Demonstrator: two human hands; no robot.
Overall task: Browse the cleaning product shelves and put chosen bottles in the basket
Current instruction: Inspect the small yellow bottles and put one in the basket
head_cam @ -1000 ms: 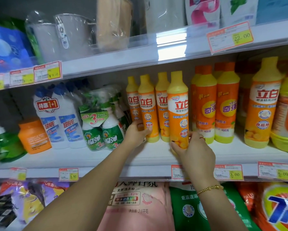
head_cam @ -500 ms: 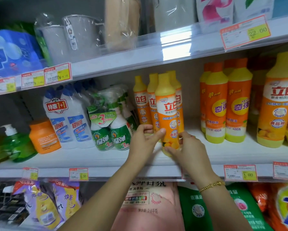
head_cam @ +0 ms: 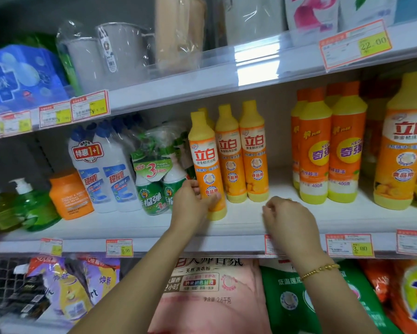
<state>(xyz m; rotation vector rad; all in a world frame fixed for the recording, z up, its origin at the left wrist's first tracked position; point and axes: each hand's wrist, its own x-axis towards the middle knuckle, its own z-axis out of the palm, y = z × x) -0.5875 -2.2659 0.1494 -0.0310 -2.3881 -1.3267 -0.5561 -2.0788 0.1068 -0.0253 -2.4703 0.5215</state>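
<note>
A slim orange dish-soap bottle [head_cam: 204, 160] with a yellow cap stands near the front of the middle shelf [head_cam: 246, 225]. It is left of two matching bottles [head_cam: 242, 155]. My left hand [head_cam: 193, 203] grips its lower part, fingers on its left side and thumb across the front. My right hand [head_cam: 287, 220] hovers over the shelf edge to the right, fingers loosely curled, holding nothing. No basket is in view.
Left of the bottle are green spray bottles [head_cam: 159, 186], white toilet-cleaner bottles [head_cam: 106, 169], an orange tub [head_cam: 70, 196] and a green pump bottle [head_cam: 26, 203]. Larger orange bottles [head_cam: 328, 150] stand to the right. Detergent bags [head_cam: 210, 297] fill the shelf below.
The orange bottle moved left along the shelf front. My right hand let go of it and drew back right. My left hand now holds it.
</note>
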